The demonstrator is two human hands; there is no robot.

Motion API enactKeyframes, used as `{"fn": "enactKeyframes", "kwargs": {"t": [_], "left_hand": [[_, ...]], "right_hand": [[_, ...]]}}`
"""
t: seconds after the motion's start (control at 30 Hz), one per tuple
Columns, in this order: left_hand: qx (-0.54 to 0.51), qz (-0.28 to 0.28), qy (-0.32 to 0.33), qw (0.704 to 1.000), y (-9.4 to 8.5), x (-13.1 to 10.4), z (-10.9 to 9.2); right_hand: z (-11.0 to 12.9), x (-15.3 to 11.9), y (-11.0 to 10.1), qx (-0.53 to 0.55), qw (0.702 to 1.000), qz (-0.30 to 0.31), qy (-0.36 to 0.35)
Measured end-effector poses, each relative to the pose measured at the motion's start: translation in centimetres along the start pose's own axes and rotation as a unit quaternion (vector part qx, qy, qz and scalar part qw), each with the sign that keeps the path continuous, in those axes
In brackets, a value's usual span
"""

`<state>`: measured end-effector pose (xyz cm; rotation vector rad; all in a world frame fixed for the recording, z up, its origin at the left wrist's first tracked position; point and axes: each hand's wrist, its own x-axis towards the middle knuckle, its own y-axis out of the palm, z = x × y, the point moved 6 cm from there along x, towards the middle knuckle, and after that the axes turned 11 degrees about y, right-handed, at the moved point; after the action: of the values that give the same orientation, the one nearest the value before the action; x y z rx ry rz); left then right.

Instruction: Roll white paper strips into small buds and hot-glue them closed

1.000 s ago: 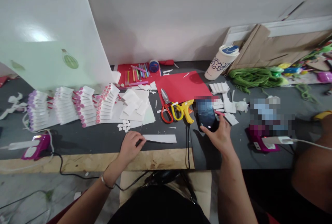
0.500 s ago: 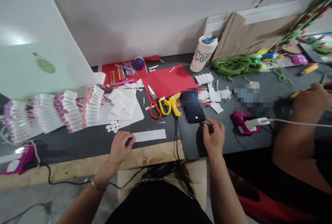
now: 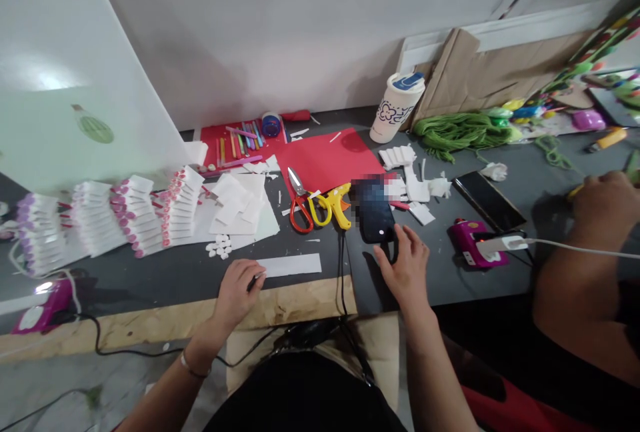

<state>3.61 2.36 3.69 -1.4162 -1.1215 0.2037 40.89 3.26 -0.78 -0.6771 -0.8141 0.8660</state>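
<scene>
My left hand is closed at the near edge of the table, its thumb and fingers on the left end of a white paper strip. The strip lies flat on the dark tabletop. My right hand is open, thumb and fingers apart, with the fingertips at the lower right edge of a black phone. Whether they press on it I cannot tell. Between the hands and further back lie red-and-yellow-handled scissors and a yellow glue gun.
Fans of folded white paper with pink and purple tips and small white pieces lie left. Red paper, a cup and green yarn are behind. A purple power strip and a co-worker's hand are on the right.
My right hand has opened, its thumb swinging out to the left and its fingers spreading beside the phone. The left hand stays at the strip's end. The view has shifted slightly.
</scene>
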Motion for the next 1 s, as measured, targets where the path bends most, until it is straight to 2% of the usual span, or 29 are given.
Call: {"fn": "enactKeyframes", "kwargs": {"t": [0.13, 0.43, 0.7, 1.0], "left_hand": [[-0.007, 0.016, -0.028, 0.999, 0.4, -0.4, 0.4], [-0.018, 0.01, -0.039, 0.999, 0.4, -0.5, 0.7], [-0.027, 0.008, -0.049, 0.998, 0.4, -0.5, 0.7], [-0.024, -0.007, -0.041, 0.999, 0.2, -0.4, 0.7]], "right_hand": [[0.5, -0.8, -0.7, -0.027, 0.999, 0.022, -0.024], [1.1, -1.1, -0.1, -0.082, 0.995, 0.037, -0.045], [0.7, -1.0, -0.7, -0.015, 1.0, 0.018, -0.02], [0.7, -1.1, -0.5, -0.02, 1.0, 0.015, -0.018]]}}
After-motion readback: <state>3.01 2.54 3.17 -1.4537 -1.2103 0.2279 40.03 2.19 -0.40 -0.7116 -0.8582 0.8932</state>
